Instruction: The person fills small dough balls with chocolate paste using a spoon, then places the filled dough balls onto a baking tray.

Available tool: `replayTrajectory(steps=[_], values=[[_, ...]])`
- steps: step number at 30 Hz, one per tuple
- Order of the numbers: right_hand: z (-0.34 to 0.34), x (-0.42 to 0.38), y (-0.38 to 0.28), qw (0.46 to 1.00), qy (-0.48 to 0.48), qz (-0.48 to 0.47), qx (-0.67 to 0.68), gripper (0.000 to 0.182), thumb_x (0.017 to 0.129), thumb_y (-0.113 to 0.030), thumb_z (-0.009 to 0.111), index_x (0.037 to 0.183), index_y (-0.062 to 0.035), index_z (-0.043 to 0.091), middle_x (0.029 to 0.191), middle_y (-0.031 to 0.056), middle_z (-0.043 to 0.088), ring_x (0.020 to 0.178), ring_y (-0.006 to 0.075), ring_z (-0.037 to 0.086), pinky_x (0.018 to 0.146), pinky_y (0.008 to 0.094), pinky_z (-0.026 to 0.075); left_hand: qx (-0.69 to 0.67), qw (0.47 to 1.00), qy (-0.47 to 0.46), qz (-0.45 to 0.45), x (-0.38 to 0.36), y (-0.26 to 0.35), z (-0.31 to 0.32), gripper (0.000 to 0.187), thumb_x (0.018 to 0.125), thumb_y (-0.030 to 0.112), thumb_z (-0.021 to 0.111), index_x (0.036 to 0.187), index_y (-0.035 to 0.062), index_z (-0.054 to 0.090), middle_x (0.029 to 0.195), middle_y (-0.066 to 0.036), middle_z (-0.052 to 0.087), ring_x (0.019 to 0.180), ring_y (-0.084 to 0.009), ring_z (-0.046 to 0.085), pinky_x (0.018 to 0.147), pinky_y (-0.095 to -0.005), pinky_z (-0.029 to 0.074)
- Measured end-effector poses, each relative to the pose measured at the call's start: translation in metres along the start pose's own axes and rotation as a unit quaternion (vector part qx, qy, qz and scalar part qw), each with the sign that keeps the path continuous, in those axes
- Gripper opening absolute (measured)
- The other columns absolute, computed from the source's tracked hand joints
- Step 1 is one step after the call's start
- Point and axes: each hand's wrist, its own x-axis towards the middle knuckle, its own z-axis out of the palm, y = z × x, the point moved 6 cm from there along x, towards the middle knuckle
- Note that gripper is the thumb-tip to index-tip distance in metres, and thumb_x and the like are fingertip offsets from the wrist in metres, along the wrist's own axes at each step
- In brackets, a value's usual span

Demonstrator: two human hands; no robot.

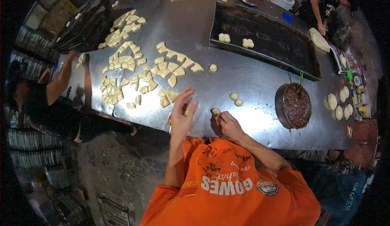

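Observation:
My left hand is raised over the metal table near its front edge, fingers apart, beside cut dough pieces. To its right, my right hand touches a small dough ball with its bent fingertips. Two round dough balls lie just beyond my right hand, and a single ball sits farther back. Many flat cut dough pieces are spread over the left part of the table.
A round pan of dark brown filling stands at the right, a green-handled tool in it. Behind it lies a black tray holding dough clusters. Oval dough pieces lie far right. Co-workers stand at the left, back and right.

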Motion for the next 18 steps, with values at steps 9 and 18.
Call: replayTrajectory(steps=[9,18], values=[[0.042,0.029,-0.007,0.991,-0.079,-0.012,-0.105,0.020,0.088,-0.004,0.061,0.106,0.0025,0.059,0.101,0.0171,0.057,0.098,0.0319,0.052,0.082,0.0445,0.046,-0.011,0.989,0.150,0.008,-0.023,0.022,-0.061,0.024,0.099,0.010,0.055,0.121,0.0001,0.061,0.132,-0.017,0.057,0.121,-0.0263,0.058,0.104,-0.0402,0.049],[0.044,0.028,-0.002,0.998,0.026,-0.039,-0.034,0.014,0.089,0.000,0.057,0.103,0.0014,0.056,0.099,0.0181,0.052,0.089,0.0338,0.049,0.083,0.0448,0.043,0.012,0.964,0.262,0.036,-0.039,0.021,-0.103,0.026,0.101,0.015,0.055,0.121,-0.0005,0.061,0.127,-0.014,0.061,0.117,-0.0245,0.060,0.100,-0.0399,0.051]])
